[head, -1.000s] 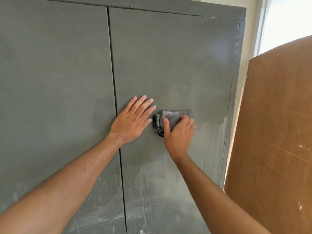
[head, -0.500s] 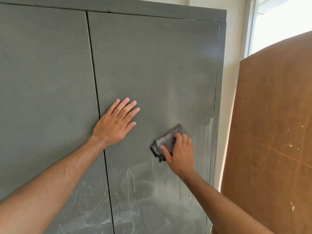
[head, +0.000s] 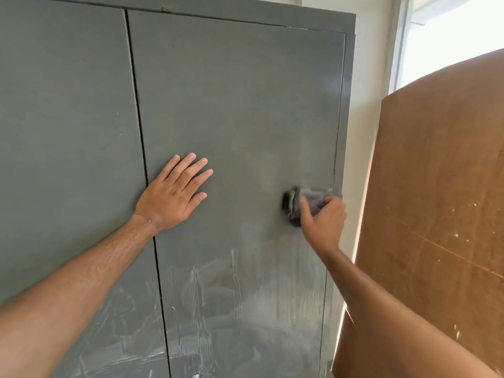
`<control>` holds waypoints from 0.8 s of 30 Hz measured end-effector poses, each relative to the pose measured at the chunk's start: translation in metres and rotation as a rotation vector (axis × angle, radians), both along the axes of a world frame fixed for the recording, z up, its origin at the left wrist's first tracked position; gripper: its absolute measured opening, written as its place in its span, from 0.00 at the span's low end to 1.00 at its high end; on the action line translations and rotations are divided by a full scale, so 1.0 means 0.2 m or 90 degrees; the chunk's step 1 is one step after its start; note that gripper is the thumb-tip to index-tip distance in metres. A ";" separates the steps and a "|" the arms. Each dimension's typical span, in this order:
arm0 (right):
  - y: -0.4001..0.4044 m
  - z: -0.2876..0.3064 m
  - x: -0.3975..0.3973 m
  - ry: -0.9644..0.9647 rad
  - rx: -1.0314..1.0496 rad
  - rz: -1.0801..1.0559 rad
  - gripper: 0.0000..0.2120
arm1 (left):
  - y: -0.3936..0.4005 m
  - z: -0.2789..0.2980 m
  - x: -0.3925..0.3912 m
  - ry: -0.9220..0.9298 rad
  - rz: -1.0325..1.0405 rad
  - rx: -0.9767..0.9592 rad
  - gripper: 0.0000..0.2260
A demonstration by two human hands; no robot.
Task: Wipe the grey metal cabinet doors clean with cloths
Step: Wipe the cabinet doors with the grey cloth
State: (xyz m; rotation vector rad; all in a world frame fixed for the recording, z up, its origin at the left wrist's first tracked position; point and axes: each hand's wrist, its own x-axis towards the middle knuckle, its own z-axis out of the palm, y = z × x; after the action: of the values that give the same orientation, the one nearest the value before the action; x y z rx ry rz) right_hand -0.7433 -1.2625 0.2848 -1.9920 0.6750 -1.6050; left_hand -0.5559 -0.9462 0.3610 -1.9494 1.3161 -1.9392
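**Wiping the right cabinet door, cloth at its outer edge**

Head view: the grey metal cabinet fills the left and centre of the frame, its two doors meeting at a dark vertical seam left of centre. The left door (head: 65,148) looks fairly even in its upper part, with pale smears low down. The right door (head: 245,105) is also dull and even above, while the lower centre of the frame shows whitish streaks and swirls of residue.

The left hand (head: 171,192) lies flat on the right door just beside the seam, fingers straight and spread, holding nothing; it appears to brace the door. The right hand (head: 323,216) sits at centre right of the frame, fingers curled over a bunched dark grey cloth (head: 297,203) and pressing it against the door close to its right edge. The hand and cloth are slightly blurred, so the exact finger placement is hard to read.

At the right of the frame a brown board (head: 436,214) leans near the cabinet, with a bright window (head: 450,36) at upper right.

To do this stroke well, I judge the cloth should stay flat against the metal with steady pressure, run fully out to the door's edge, then work downward in overlapping passes through the streaked lower area. The bracing hand should hold firm so the door does not flex, and the cloth may want refolding to a cleaner face.
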 end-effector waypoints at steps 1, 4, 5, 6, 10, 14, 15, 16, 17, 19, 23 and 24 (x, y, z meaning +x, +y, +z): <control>-0.02 0.10 0.00 -0.031 0.032 -0.009 0.28 | 0.00 0.00 0.00 0.001 -0.002 0.001 0.25; -0.01 0.07 -0.02 0.028 -0.060 0.008 0.28 | 0.00 0.00 0.00 -0.001 0.001 0.003 0.25; 0.01 -0.04 -0.04 0.077 -0.093 0.019 0.28 | 0.00 0.00 0.00 0.000 0.005 0.004 0.25; 0.01 -0.16 -0.08 0.105 -0.111 0.024 0.27 | 0.00 0.00 0.00 -0.001 0.005 0.005 0.25; -0.14 -0.07 -0.09 0.035 -0.027 0.011 0.24 | 0.00 -0.01 0.00 -0.005 0.008 0.001 0.26; -0.16 0.17 -0.05 -0.020 -0.043 0.019 0.26 | 0.00 0.00 0.01 -0.004 0.006 0.000 0.26; -0.13 0.09 -0.06 0.006 -0.054 0.028 0.26 | -0.01 0.00 0.00 -0.002 0.006 0.001 0.26; -0.09 -0.03 -0.09 0.044 -0.061 0.036 0.25 | -0.01 0.00 0.00 0.001 0.007 0.001 0.26; -0.07 -0.16 -0.13 0.083 -0.076 0.036 0.25 | 0.00 0.00 0.01 0.003 0.007 0.002 0.26; -0.11 -0.27 -0.18 0.147 -0.121 0.037 0.23 | 0.00 -0.01 0.01 0.003 0.004 0.001 0.26; -0.19 0.07 -0.10 0.036 -0.032 0.008 0.28 | 0.00 -0.01 0.01 0.006 0.003 -0.002 0.26; -0.16 0.12 -0.07 -0.007 -0.012 0.024 0.29 | 0.00 -0.01 0.01 0.007 0.001 -0.003 0.26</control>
State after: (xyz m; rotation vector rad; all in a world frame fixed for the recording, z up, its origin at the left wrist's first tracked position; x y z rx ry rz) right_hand -0.7576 -1.2949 0.3081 -1.9959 0.6173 -1.6047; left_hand -0.5542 -0.9469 0.3587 -1.9654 1.3124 -1.9363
